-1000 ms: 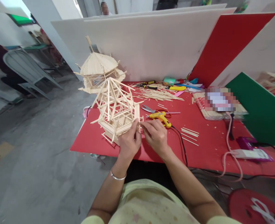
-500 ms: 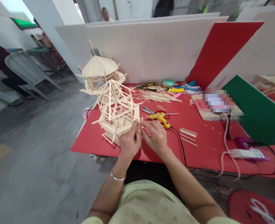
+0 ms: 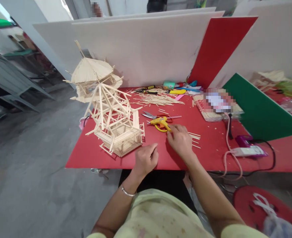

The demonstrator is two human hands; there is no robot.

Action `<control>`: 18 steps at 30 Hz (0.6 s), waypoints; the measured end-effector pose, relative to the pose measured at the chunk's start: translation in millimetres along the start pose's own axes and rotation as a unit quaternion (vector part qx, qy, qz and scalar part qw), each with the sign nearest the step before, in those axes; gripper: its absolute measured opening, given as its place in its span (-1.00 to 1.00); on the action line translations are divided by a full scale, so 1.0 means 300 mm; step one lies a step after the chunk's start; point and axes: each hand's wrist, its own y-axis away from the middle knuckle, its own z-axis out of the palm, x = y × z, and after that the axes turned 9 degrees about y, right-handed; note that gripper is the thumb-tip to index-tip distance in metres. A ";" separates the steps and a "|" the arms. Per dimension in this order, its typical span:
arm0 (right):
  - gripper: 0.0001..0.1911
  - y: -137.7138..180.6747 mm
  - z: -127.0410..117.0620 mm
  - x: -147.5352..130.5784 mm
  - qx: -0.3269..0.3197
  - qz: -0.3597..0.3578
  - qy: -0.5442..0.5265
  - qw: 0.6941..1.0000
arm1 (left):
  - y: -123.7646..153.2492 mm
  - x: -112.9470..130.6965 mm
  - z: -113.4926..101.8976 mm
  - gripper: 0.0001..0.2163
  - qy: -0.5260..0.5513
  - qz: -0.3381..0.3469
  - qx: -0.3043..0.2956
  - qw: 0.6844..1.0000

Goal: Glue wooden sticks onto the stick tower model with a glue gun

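Observation:
My left hand [image 3: 146,159] is curled into a loose fist by the table's front edge, with nothing showing between thumb and forefinger. To its left stands a hexagonal frame of thin wooden sticks [image 3: 115,132] with an open-ribbed roof, apart from the hand. My right hand [image 3: 182,140] has its fingers closed around the handle end of a yellow hot glue gun [image 3: 159,122], which lies on the red tabletop [image 3: 86,153]. Scissors [image 3: 149,115] lie just behind the gun. Several loose sticks [image 3: 195,135] lie to the right, partly hidden by my right hand.
Behind the frame is another stick model [image 3: 93,71] with a covered roof. A stick pile [image 3: 158,98], pliers [image 3: 146,89] and a yellow cutter [image 3: 177,92] lie at the back before white boards [image 3: 141,49]. Rightward are a stick pack [image 3: 207,112], a green board [image 3: 257,109] and cables.
Both hands have left the stick frame. My left hand has drawn back toward the table's front edge; my right hand has moved right onto the glue gun's handle. The view has shifted.

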 end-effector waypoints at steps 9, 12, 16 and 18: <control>-0.68 -0.057 0.091 0.018 -0.102 0.062 0.061 0.991 | 0.014 -0.002 0.057 -0.79 0.006 0.013 -0.045 0.999; -0.67 -0.067 0.109 0.026 -0.094 0.069 0.055 0.992 | 0.010 0.002 0.073 -0.79 0.011 0.013 -0.056 0.998; -0.59 -0.043 0.074 0.041 -0.051 0.097 0.061 0.992 | 0.009 0.016 0.083 -0.78 0.019 0.018 -0.061 0.998; -0.54 -0.008 0.040 0.060 -0.025 0.112 0.068 0.991 | 0.012 0.020 0.081 -0.79 0.022 0.019 -0.059 0.998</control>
